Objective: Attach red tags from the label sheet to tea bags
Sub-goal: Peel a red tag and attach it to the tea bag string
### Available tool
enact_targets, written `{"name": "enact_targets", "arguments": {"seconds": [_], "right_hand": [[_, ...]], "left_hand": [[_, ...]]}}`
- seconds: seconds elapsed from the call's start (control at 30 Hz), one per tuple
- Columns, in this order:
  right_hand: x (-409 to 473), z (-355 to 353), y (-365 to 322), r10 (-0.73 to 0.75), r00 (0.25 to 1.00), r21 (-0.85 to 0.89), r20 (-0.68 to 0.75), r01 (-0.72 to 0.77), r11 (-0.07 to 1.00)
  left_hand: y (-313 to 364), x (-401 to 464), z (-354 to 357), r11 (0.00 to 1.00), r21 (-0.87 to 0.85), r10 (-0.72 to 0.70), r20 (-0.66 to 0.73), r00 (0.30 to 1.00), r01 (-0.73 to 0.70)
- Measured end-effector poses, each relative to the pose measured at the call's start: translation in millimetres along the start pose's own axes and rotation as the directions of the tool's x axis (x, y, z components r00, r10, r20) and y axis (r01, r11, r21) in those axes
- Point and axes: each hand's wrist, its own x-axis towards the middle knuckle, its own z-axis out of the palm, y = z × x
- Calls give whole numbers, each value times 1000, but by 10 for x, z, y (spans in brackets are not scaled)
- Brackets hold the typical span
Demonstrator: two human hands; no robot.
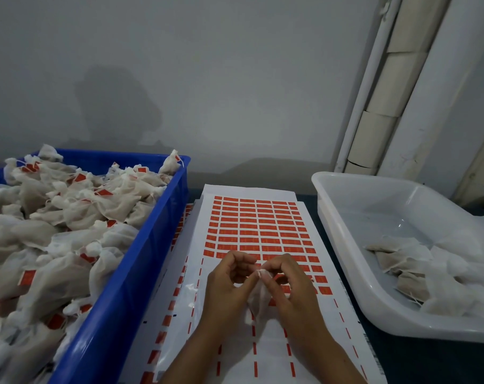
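Note:
A white label sheet [258,225] with rows of red tags lies in the middle of the table; its near rows are peeled bare. Over the sheet's near part, my left hand [229,284] and my right hand [287,284] meet at the fingertips. Between them hangs one white tea bag [258,300]. Both hands pinch its gathered top, where a bit of red shows. Whether a tag is stuck on is too small to tell.
A blue crate [141,261] on the left is heaped with tea bags that carry red tags. A white plastic tub [343,234] on the right holds several untagged tea bags. More label sheets lie under the top one. A grey wall stands behind.

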Motion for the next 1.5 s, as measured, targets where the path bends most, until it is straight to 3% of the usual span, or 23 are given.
{"name": "enact_targets", "arguments": {"seconds": [0.17, 0.3, 0.43, 0.97, 1.17, 1.5], "right_hand": [[9, 1, -11, -89, 995, -47, 32, 91, 995], [43, -5, -14, 16, 999, 108, -36, -12, 994], [39, -35, -5, 49, 999, 125, -15, -47, 991], [38, -49, 18, 58, 998, 13, -19, -58, 998], [45, -11, 50, 113, 992, 72, -49, -109, 991], [64, -3, 63, 102, 988, 2, -118, -102, 995]], "left_hand": [[-6, -5, -14, 1000, 0, -3, 0, 1000, 3], [9, 1, -12, 1000, -27, 13, 33, 999, -13], [16, -9, -10, 998, -64, 23, 97, 995, -17], [-24, 4, -20, 999, -29, 24, 78, 997, -21], [-8, -2, -18, 998, 15, 54, 132, 990, -57], [-30, -19, 30, 999, -2, -43, 260, 965, 45]]}}
